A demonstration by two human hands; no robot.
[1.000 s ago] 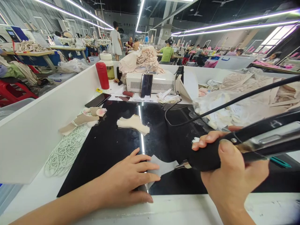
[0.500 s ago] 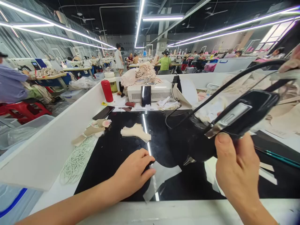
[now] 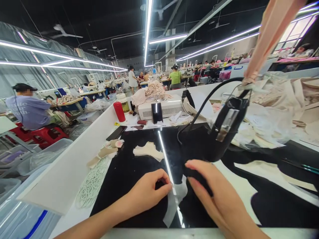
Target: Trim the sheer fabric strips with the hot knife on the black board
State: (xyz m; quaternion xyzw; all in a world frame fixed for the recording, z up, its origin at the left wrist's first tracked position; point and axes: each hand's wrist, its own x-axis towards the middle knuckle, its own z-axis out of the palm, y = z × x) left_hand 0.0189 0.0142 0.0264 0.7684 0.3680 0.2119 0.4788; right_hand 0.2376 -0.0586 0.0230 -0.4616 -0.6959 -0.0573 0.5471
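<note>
My left hand (image 3: pixel 149 190) has thumb and forefinger pinched together on the edge of a curved, translucent white fabric piece (image 3: pixel 170 209) on the glossy black board (image 3: pixel 134 212). Just right of that piece is my right hand (image 3: pixel 220 196), holding nothing, thumb and fingers apart. Beyond it, a black corded hand tool (image 3: pixel 230 119) with a metal plate hangs tilted from a pink cloth strip (image 3: pixel 271 39). A cream cut piece (image 3: pixel 148 151) lies behind my left hand. Another pale cut piece (image 3: pixel 240 186) is partly behind my right hand.
Pale green cord loops (image 3: pixel 93 184) and a phone (image 3: pixel 116 132) lie along the left side. A red container (image 3: pixel 119 112) and a white machine (image 3: pixel 171 108) piled with fabric stand behind. Scissors-like green-handled tools (image 3: pixel 304 166) lie right. A seated person (image 3: pixel 30 106) works at left.
My right hand has let go of the black tool, which now hangs from the strip, and has moved left toward the translucent piece. My left hand now pinches that piece. The view has shifted.
</note>
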